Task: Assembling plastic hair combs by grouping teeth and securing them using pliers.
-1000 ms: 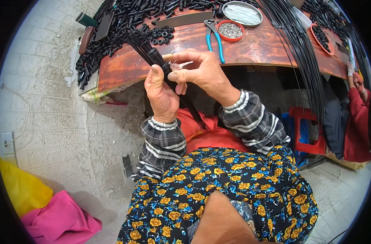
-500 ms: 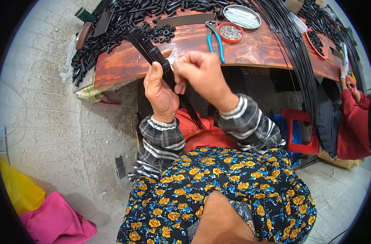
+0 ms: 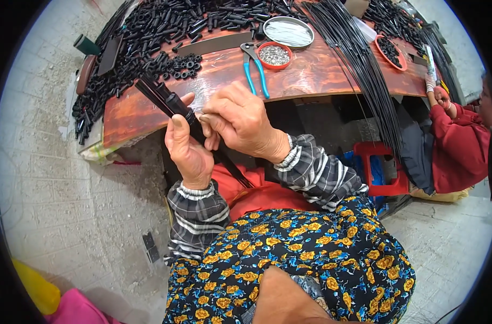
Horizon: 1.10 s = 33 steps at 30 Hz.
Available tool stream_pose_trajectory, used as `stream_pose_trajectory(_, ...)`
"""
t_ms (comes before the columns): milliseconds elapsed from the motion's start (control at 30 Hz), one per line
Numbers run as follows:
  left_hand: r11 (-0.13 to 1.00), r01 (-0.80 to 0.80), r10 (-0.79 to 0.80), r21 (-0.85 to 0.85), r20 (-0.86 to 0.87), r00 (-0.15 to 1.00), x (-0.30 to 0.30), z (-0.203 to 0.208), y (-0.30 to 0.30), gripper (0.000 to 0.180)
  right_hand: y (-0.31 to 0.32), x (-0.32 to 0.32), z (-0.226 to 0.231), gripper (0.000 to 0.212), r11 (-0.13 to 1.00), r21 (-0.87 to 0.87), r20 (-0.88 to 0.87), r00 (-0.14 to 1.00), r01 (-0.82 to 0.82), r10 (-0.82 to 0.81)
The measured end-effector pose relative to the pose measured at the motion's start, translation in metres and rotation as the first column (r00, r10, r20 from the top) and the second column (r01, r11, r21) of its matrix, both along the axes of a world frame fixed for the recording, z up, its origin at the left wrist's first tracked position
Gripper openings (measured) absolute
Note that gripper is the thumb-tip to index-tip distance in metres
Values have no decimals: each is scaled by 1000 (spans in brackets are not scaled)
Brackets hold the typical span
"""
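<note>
A bundle of thin black rods or cables [image 3: 158,97] slants from near the table edge down toward my lap. A thicker black band or collar sits round its upper part. My left hand [image 3: 189,154] is wrapped round the bundle just below that collar, thumb on the near side. Fingers of my right hand [image 3: 240,120] are curled and pinched together at the bundle's right side, beside the collar. What lies between those fingertips is too small to make out. The bundle's lower end rests near the red cloth [image 3: 224,181] over my lap.
On the wooden table [image 3: 132,110] are heaped black tubular parts [image 3: 148,40], blue-handled pliers [image 3: 254,70], a red dish of small metal pieces [image 3: 274,55] and a tray of white strips [image 3: 289,32]. Long black cables [image 3: 359,70] hang over the edge. Another person's red sleeve [image 3: 459,148] is at right.
The whole scene has shifted left in view. My right hand, blurred before, has turned and its fingers now sit pinched against the bundle. My left hand keeps its hold.
</note>
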<state>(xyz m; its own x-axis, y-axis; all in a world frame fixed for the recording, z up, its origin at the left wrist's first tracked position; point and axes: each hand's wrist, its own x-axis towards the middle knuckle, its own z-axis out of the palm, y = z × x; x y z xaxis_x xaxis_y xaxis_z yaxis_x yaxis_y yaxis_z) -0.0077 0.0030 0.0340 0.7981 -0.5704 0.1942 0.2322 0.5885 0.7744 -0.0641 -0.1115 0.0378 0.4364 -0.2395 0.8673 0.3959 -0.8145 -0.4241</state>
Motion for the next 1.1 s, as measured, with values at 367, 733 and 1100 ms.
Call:
stream_pose_trajectory(367,999,4,-3,-34,6,1000,13,-7,8,55,-73,2,-23,31,863,-426,-498,726,272,-475)
stream_pose_trajectory(733,1000,-4,1,-31,-94,996,23,-12,17,51,-71,-32,-13,39,890,-449,-603,706,84,-371)
stream_pose_trajectory(1100,999,13,-13,37,4,1000,23,-15,15,59,-70,-20,-30,45,834,-516,-649,547,195,-529)
